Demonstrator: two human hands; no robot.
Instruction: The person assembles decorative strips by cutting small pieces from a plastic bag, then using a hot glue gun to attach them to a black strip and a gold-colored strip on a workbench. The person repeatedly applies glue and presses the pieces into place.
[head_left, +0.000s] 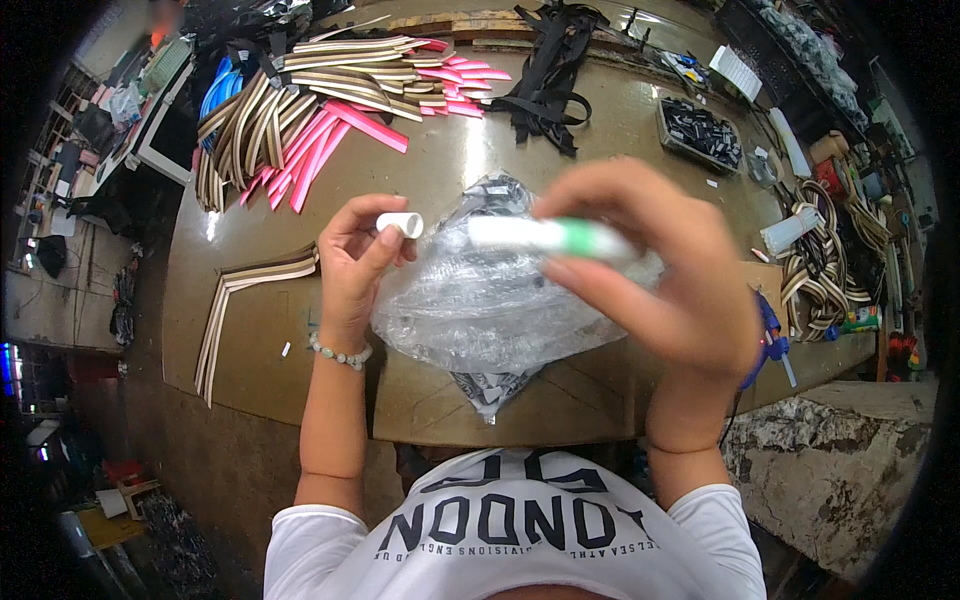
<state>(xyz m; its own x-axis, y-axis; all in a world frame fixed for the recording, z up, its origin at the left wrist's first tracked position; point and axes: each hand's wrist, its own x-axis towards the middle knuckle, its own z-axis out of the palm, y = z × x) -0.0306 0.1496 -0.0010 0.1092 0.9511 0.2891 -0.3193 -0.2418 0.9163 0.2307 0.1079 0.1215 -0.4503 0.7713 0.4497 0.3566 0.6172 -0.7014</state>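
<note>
"Cap [400, 224] first: where do we have it?"

"We pinch it between the thumb and fingers of our left hand [366, 248], above the table [270, 330], its hollow end facing right."

"And our right hand [660, 270]?"

"It grips a white tube [530, 236] with a green band, pen-like in shape; blur keeps us from telling more. Its free end points toward the cap, and a gap lies between the two."

"What do we see below them?"

"A clear plastic bag [490, 318] lies rumpled on the table in front of us, with dark material [490, 386] showing at its near end."

"And farther off?"

"Beyond the bag, to our left, we see striped straps [350, 76] heaped with pink strips [366, 127]; black straps [545, 78] lie to the right of those. Just left of our left hand, a bent cream-and-brown strip [262, 272] rests on the table."
</note>
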